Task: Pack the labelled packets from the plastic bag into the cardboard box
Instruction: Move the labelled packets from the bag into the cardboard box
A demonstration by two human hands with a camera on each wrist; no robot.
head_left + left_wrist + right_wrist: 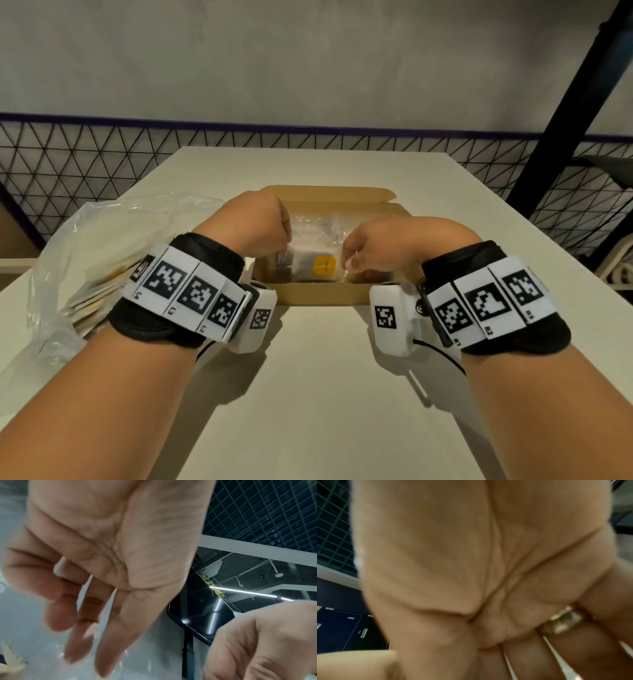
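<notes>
Head view: the left hand (255, 222) and right hand (373, 248) pinch a clear plastic packet with yellow label (313, 263) over the open brown cardboard box (322, 295); fingertips hidden. The crumpled transparent plastic bag (102, 246) lies left.

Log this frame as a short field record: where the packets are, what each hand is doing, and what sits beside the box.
box: open cardboard box on table
contents: clear packets, one with a yellow label
left hand: over box, at a packet's left edge; grip unclear
right hand: pinches a packet's right edge
plastic bag: left of box, flat packets still inside
</notes>
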